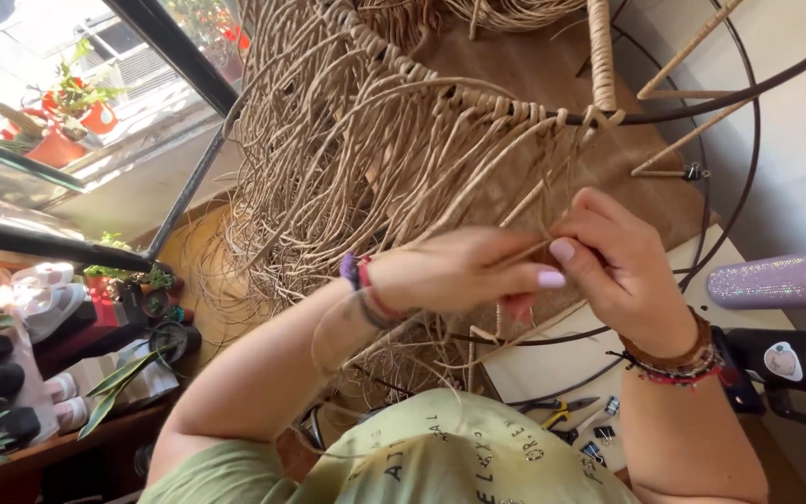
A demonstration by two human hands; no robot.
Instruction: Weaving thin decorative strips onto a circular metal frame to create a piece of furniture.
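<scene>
1. A tan cord strand (526, 250) is pinched between the left hand (464, 271) and the right hand (622, 266), both closed on it.
2. Its long axis rises obliquely toward the dark metal hoop (683, 105); both hands lie equally near.

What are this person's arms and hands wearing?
Both arms are bare below the short sleeves of a light green T-shirt with dark lettering. The left hand has pale lilac nail polish, and its wrist carries purple, red and dark cord bracelets. The right hand has the same polish; its wrist wears a brown band with beaded red and dark bracelets.
</scene>
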